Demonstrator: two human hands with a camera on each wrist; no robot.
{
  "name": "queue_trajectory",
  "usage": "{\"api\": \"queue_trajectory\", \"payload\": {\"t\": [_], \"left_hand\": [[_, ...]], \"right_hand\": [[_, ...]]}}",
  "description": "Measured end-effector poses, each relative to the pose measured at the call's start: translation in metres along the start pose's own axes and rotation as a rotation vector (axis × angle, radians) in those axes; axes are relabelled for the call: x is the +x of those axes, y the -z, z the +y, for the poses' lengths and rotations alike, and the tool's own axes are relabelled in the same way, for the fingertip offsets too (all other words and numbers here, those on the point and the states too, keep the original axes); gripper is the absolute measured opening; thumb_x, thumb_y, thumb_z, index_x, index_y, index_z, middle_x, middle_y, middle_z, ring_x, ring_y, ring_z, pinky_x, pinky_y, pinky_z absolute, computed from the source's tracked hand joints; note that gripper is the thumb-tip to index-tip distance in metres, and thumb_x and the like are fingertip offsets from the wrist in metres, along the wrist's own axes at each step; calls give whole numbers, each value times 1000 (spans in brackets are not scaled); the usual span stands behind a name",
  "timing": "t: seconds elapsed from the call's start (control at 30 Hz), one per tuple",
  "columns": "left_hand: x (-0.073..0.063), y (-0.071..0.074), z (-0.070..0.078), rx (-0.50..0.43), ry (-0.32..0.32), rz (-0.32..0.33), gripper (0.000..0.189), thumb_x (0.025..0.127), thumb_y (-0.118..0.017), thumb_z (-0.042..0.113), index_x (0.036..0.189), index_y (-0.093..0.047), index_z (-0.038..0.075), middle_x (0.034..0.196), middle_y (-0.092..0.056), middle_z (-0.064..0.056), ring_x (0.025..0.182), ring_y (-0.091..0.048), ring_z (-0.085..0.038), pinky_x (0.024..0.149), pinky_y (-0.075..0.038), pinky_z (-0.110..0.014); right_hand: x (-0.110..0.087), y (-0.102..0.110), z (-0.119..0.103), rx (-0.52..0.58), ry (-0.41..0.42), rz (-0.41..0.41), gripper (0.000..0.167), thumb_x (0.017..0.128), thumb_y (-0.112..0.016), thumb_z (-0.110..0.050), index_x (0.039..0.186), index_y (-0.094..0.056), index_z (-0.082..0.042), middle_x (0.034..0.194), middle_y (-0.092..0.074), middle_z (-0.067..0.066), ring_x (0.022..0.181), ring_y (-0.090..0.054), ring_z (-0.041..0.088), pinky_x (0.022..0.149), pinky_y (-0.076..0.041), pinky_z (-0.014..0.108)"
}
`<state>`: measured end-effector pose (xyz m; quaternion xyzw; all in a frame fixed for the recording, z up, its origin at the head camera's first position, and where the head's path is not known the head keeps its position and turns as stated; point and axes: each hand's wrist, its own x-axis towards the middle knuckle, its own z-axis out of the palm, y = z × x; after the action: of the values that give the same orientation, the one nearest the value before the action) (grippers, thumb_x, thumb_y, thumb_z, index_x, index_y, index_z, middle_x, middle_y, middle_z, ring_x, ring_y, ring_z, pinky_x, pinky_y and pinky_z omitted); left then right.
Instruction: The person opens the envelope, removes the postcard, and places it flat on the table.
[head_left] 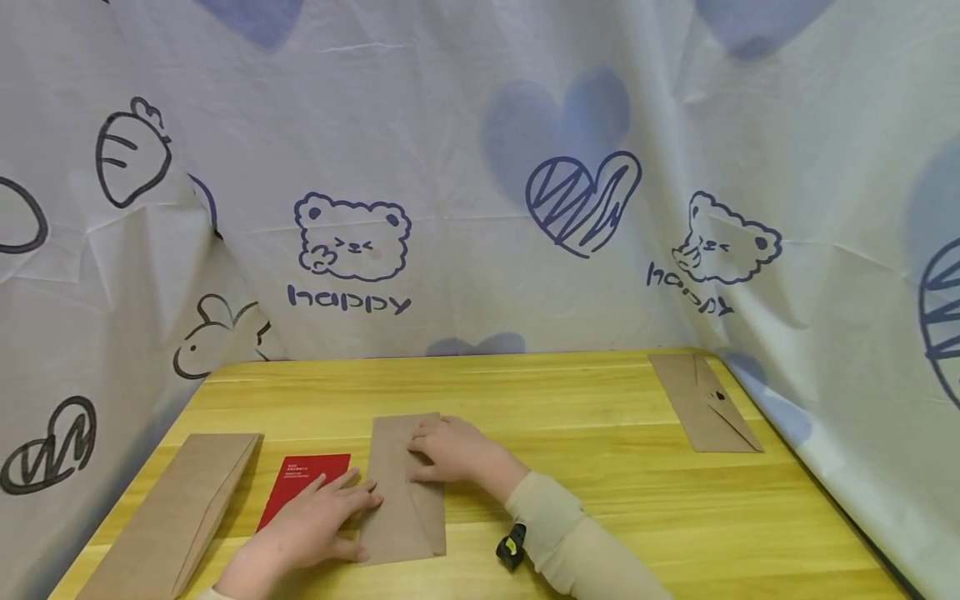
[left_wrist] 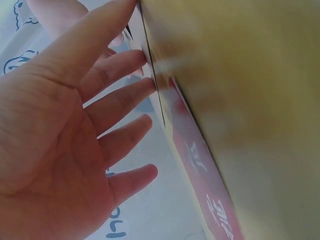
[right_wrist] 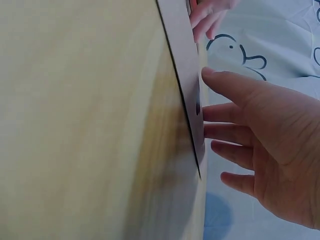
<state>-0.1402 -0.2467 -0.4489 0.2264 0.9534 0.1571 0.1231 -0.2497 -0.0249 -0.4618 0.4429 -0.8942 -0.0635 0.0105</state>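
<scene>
A brown kraft paper envelope (head_left: 393, 525) lies flat on the wooden table, with its flap seams facing up. My left hand (head_left: 318, 515) touches its left edge with spread fingers. Over its upper right part lies my right hand (head_left: 452, 450), fingertips on the paper. In the left wrist view the left fingers (left_wrist: 122, 100) look straight and apart, against the envelope's edge. The right wrist view shows my right hand (right_wrist: 270, 135) with extended fingers meeting the thin envelope (right_wrist: 182, 65). A red card or booklet (head_left: 296, 479) with white print is partly hidden behind my left hand.
A larger brown paper envelope or bag (head_left: 168, 517) lies at the left side of the table (head_left: 525, 392). Another kraft envelope (head_left: 693, 408) with a small dark mark lies at the far right. A printed cloth (head_left: 465, 167) hangs around the back and sides.
</scene>
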Motion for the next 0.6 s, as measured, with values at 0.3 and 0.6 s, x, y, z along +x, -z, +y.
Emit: {"api": "queue_trajectory", "payload": {"t": [0.3, 0.6], "left_hand": [[0, -3, 3, 24, 15, 25, 78, 69, -82, 49, 134, -58, 14, 145, -52, -13, 140, -38, -41, 109, -19, -73], [1, -6, 5, 24, 78, -13, 83, 69, -80, 51, 141, -53, 17, 151, -46, -11, 145, -28, -41, 111, -14, -73]], "right_hand": [[-8, -2, -4, 24, -30, 27, 51, 93, -52, -59, 122, -65, -20, 131, -62, -3, 123, -58, 11, 106, -45, 35], [-12, 3, -5, -20, -10, 58, 45, 96, -50, -55, 118, -67, -20, 124, -66, -4, 119, -59, 10, 104, -47, 32]]}}
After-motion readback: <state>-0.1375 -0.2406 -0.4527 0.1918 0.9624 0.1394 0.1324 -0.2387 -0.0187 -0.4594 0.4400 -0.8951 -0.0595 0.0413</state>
